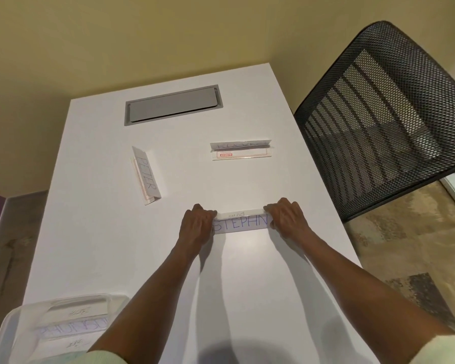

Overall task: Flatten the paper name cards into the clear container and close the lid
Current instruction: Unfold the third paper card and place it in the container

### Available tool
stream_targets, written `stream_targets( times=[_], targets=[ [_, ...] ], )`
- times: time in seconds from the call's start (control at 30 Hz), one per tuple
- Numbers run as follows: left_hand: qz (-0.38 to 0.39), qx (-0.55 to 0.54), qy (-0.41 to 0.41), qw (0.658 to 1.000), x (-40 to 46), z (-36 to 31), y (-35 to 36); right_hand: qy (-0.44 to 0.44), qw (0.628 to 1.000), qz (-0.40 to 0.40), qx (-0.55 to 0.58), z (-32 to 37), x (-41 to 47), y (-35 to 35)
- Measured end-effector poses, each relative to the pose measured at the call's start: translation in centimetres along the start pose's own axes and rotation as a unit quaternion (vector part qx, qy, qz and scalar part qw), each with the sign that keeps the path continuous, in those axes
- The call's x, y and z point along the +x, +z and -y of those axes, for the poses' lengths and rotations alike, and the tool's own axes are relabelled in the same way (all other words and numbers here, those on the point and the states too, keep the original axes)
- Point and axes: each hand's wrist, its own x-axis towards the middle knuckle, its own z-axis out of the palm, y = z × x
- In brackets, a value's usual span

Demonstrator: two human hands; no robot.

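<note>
1. Nearest the camera sat the clear container (55, 327) at the table's (103, 232) near left corner, partly cut off by the frame. Flattened cards lay inside it, one with large blue lettering showing through the plastic. Whether its lid was on or off could not be told from this view.

2. Both arms reached out over the middle of the table. The left hand (196, 223) and the right hand (286, 219) each pinched one end of the "STEPHN" name card (241, 224), fingers curled over its top fold, thumbs hidden.

3. Holding it at both ends made sense: that kept the long strip square while the tent fold got pressed down, so it would go flat into the container rather than crumple.

4. That card sat right of centre, well apart from the container, so a carry back toward the near left corner lay ahead.

5. Two more were waiting. The "PETER" card (146, 174) stood folded toward the left edge, turned lengthways away from the person. Another folded card (241, 151) stood further back toward the right edge, red print on its near flap, its name too faint to read.

6. A grey cable hatch (172, 105) was set into the far end of the table. A black mesh chair (378, 114) stood just off the right edge.

7. Judged from this, the job was partway: some cards boxed, three to go, lid closing last.
</note>
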Motion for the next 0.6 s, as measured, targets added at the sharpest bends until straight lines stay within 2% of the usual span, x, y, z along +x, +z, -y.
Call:
stream_targets(
  times=[0.3,0.4,0.6],
  targets=[
    [-0.037,-0.012,-0.016,0.999,0.4,-0.1,0.6,0.011,0.999,0.024,-0.024,-0.2,0.3,0.2],
    [-0.029,-0.038,-0.023,0.999,0.6,0.3,1.8,0.016,0.999,0.031,-0.037,-0.1,0.4,0.0],
    [-0.016,-0.062,-0.054,0.996,0.5,-0.7,-0.6,0.04,0.999,0.03,-0.017,0.1,0.2,-0.7]
  ],
)
